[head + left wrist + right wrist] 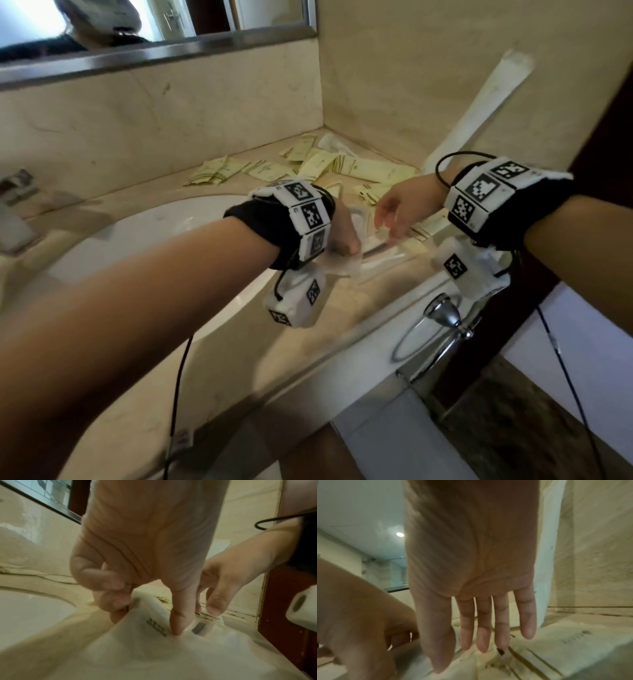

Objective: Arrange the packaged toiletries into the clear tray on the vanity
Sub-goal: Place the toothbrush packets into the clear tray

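1. The left hand (344, 233) curls over a white translucent packet (154, 635); thumb and bent fingers (109, 599) pinch its edge at the near side of the clear tray (383, 246).
2. The right hand (399, 209) hovers over the tray with fingers (527, 622) straight and slightly spread, holding nothing.
3. The tray sits on the marble bench (342, 308) just right of the sink (154, 240), with pale yellow sachets lying in it.
4. More yellow sachets (342, 164) lie scattered in the bench's back corner.
5. A chrome towel ring (442, 318) hangs below the bench's front edge.
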